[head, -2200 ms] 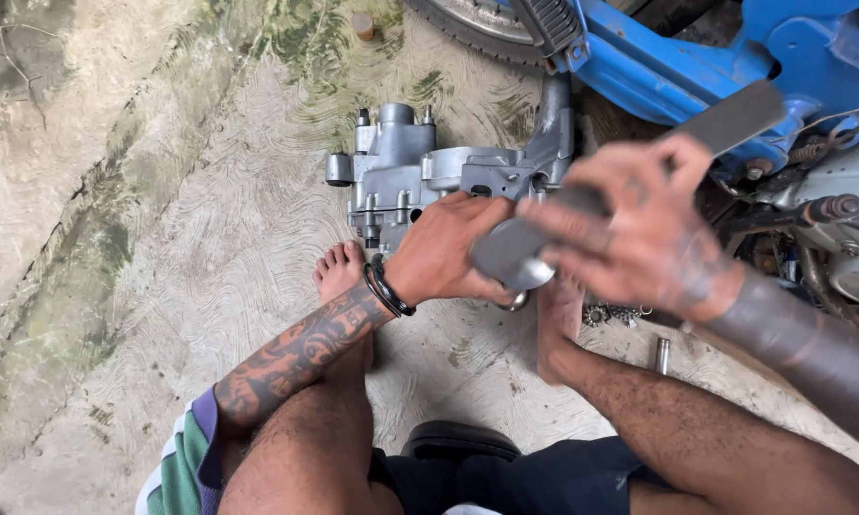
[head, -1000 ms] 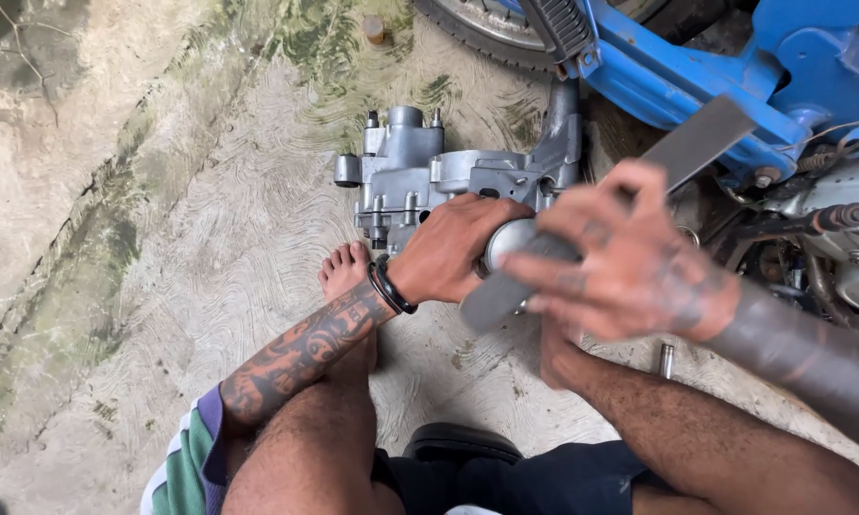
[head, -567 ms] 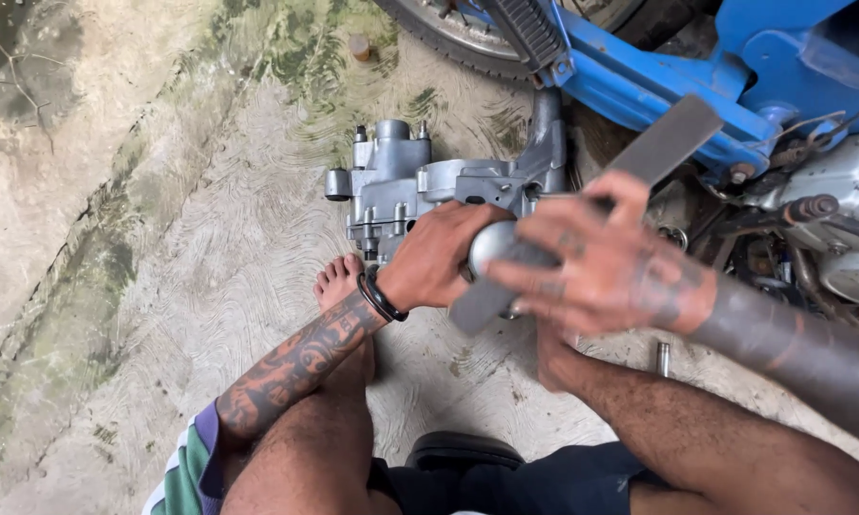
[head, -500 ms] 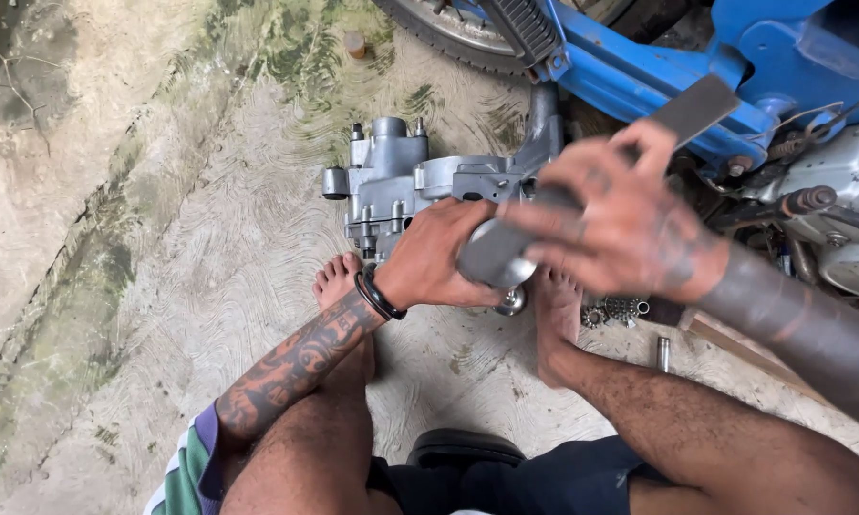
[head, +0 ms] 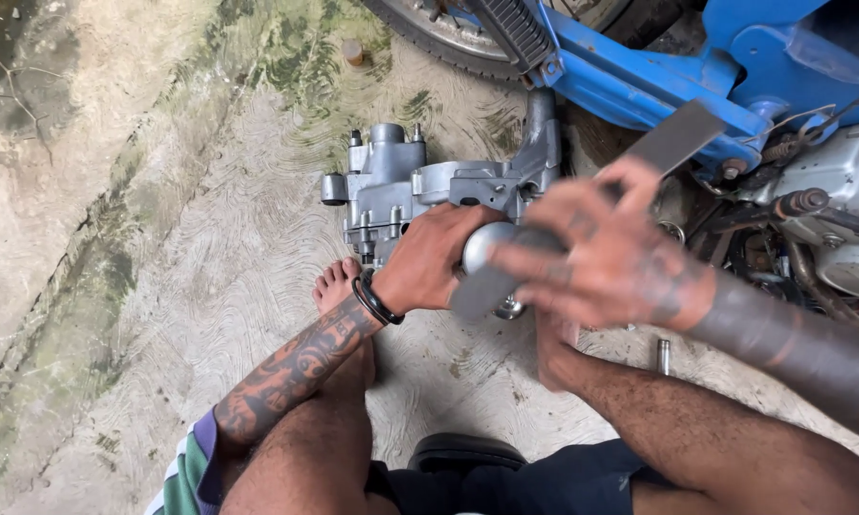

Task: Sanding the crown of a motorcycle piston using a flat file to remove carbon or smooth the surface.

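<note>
A grey metal engine block (head: 405, 186) stands on the concrete floor (head: 162, 238) between my bare feet. My left hand (head: 429, 257) is closed around its near end, next to a rounded shiny part (head: 482, 246). My right hand (head: 606, 253), blurred by motion, grips a flat grey metal bar (head: 672, 138) that slants from the upper right down to the block's near end. The bar's lower tip lies just over the shiny part.
A blue motorcycle frame (head: 639, 76) with a tyre (head: 429, 33) and footrest (head: 510, 29) fills the top right; its engine parts (head: 830, 191) are at the right. A loose bolt (head: 664, 355) lies on the floor. My left foot (head: 339, 286) rests beside the block.
My right hand has been swinging the bar up and down against the near end of the block. The left hand has kept its hold, and the block has stayed put.
</note>
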